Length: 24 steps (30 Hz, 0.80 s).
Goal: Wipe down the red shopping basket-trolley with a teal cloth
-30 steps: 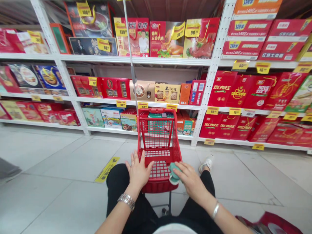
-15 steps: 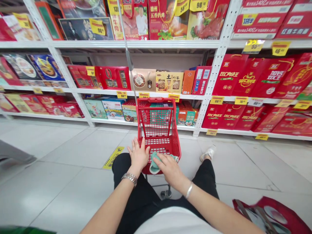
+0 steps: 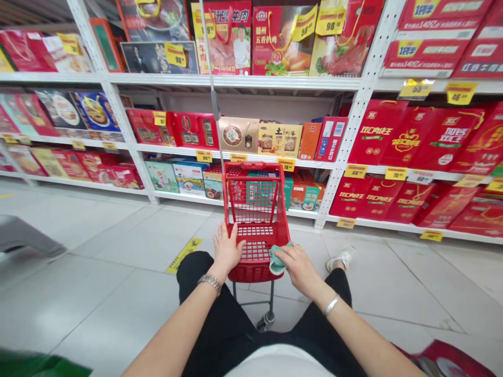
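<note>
A small red shopping cart (image 3: 257, 272) stands between my knees, its mesh basket facing me. My left hand (image 3: 227, 252) rests at the basket's left rim, fingers stretched out and nothing held in them. At the right front corner, my right hand (image 3: 301, 268) grips a green cloth (image 3: 277, 260) with a white edge, pressed against the rim. Part of the cloth is hidden under the fingers. A thin grey pole (image 3: 215, 104) rises beside the cart's far left corner.
White shelves (image 3: 236, 81) full of boxed goods and yellow price tags stand behind the cart. Red gift bags (image 3: 373, 131) fill the right bay. A grey plastic stool (image 3: 27, 238) is at left, a red bag (image 3: 451, 361) at lower right, and something green (image 3: 39, 364) at lower left.
My right hand has moved right with the cloth, from the middle of the basket's near edge to its right corner. My left hand stays at the left rim. The view has shifted slightly.
</note>
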Available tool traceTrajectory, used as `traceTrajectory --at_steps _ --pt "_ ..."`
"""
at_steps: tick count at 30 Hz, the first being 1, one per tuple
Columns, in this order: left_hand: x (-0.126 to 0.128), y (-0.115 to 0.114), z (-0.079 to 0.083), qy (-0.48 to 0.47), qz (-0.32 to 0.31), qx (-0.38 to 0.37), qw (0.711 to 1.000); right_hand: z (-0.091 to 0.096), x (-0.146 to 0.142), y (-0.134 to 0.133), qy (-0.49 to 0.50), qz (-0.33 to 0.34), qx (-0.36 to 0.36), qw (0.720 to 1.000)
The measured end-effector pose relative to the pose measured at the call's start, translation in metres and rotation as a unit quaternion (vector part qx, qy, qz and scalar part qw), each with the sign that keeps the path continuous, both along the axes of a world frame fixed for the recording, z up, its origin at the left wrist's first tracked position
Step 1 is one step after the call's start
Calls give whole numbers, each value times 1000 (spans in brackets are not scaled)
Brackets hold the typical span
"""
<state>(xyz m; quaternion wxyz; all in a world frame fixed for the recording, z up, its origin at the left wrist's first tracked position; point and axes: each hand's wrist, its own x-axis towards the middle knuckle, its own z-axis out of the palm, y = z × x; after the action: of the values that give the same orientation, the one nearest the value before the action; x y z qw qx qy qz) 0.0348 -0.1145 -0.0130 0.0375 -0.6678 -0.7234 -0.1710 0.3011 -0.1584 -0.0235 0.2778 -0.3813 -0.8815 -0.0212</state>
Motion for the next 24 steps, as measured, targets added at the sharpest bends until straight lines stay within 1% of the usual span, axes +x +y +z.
traceTrajectory --at_steps 4,6,8,11,13,16,18,19,21,22,23,24 --pt "-22 14 2 19 -42 -7 999 14 -21 0 -16 4 -34 999" --pt "-30 18 5 30 -65 -9 997 16 -28 -4 -18 0 -37 999" --pt "-36 20 9 40 -86 -9 995 12 -35 -10 -9 -5 -22 1000" --pt "-40 23 19 52 -109 2 993 1 -44 -20 8 -2 18 1000" --pt "-37 24 26 59 -112 14 992 -5 -52 -23 13 1 37 999" --pt "-22 26 30 40 -69 17 997 -5 -64 -22 19 5 33 999" --pt "-8 26 26 17 -33 -4 999 0 -70 -20 32 26 10 999" --pt "-1 25 24 9 -22 -18 1000 4 -71 -19 40 50 -4 998" --pt "10 22 19 8 -22 -41 999 11 -69 -16 56 110 -25 992" --pt "14 21 17 11 -25 -48 998 15 -66 -15 60 132 -23 989" --pt "17 19 16 15 -29 -53 998 18 -62 -13 60 140 -13 988" --pt "19 17 16 20 -35 -58 998 21 -58 -12 55 131 5 990"
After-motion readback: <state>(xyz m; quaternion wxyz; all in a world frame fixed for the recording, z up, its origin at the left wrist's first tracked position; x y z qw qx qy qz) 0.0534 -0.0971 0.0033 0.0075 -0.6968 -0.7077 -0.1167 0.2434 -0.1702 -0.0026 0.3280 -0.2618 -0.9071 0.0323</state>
